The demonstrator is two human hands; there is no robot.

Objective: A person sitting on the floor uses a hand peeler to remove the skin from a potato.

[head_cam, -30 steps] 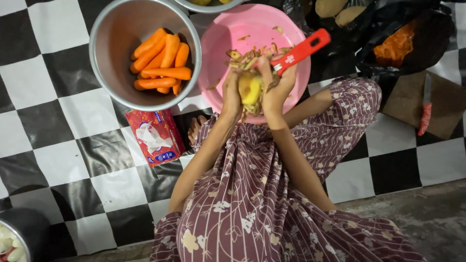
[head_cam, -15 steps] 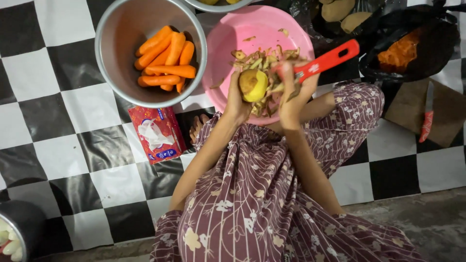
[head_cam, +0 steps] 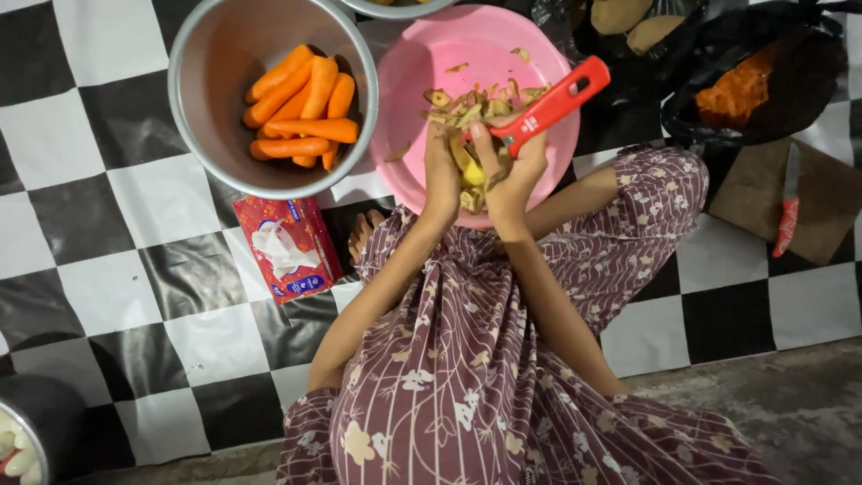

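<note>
A black-and-white chequered floor mat [head_cam: 117, 296] covers the ground, and the person sits on it in a plum floral dress [head_cam: 467, 377], knees spread, one bare foot [head_cam: 361, 235] showing beside the left forearm. Far left stands a large metal pot [head_cam: 206, 135] holding a heap of peeled orange carrots [head_cam: 301, 108]. Just right of it, touching its rim, sits a pink plastic basin [head_cam: 431, 63] with a pile of pale vegetable peelings [head_cam: 471, 99] in its middle. At far right a black plastic bag [head_cam: 808, 81] lies open with something orange inside, and near it a brown board [head_cam: 826, 198] carries a red-handled knife [head_cam: 787, 214]. A red tissue packet [head_cam: 285, 247] lies on the mat near the pot's near edge.

Over the basin's near rim, the left hand [head_cam: 442, 175] is curled around a small yellowish potato [head_cam: 471, 172], cupping it from the left. The right hand [head_cam: 516, 171] is closed around the red-handled peeler [head_cam: 549, 106], whose handle slants up to the far right while its working end meets the potato between the two hands. The blade itself is hidden by the fingers.
</note>
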